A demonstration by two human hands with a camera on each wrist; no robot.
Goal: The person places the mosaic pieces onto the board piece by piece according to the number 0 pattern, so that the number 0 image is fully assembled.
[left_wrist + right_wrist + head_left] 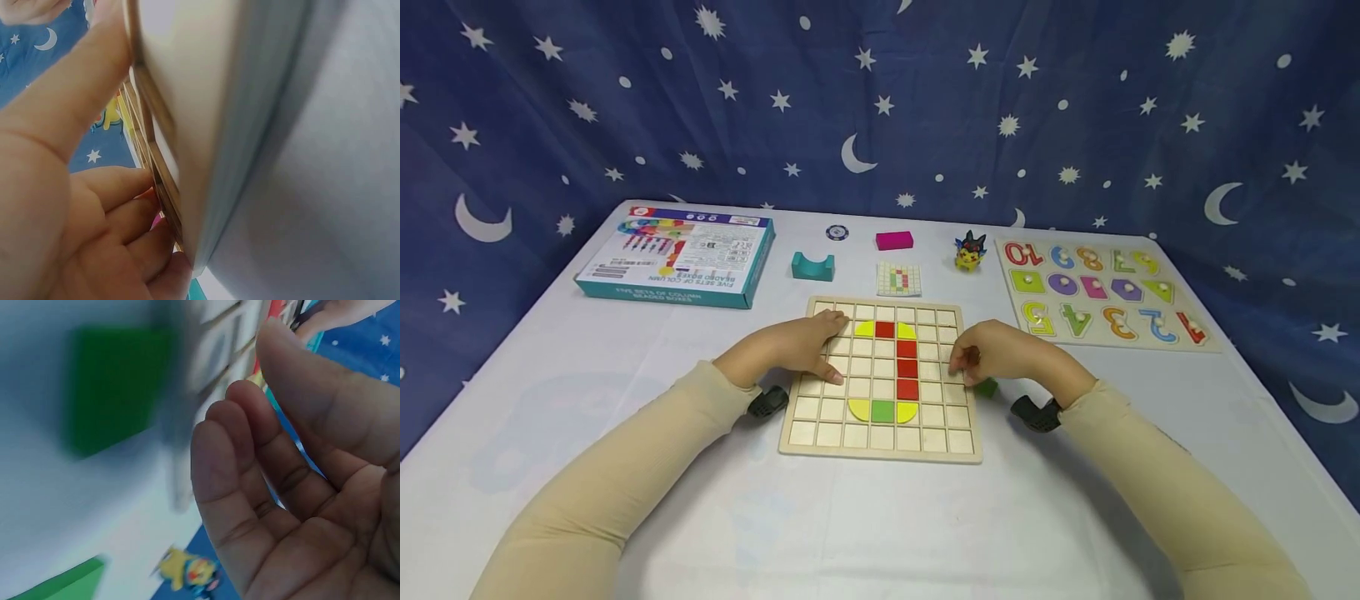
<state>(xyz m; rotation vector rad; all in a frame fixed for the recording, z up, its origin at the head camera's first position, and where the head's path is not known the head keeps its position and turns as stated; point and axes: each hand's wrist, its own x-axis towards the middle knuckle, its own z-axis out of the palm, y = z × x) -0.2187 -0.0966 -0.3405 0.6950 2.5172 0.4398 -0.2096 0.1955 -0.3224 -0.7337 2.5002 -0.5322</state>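
A wooden grid board [880,446] lies in the middle of the white table. Its cells hold red squares [907,369], yellow quarter-round pieces [859,409] and a green square [883,411]. My left hand [823,350] rests on the board's left part, fingers and thumb lying on the cells; the left wrist view shows this hand [81,206] against the board [162,144]. My right hand [966,360] hovers at the board's right edge with loosely curled fingers. In the right wrist view its palm [281,469] is empty. A green block [987,387] [115,387] lies on the table beside it.
At the back stand a teal box [677,257], a teal arch block [812,265], a round chip [837,232], a magenta block [894,240], a pattern card [898,279] and a yellow toy figure [970,252]. A number puzzle board [1105,292] lies at right.
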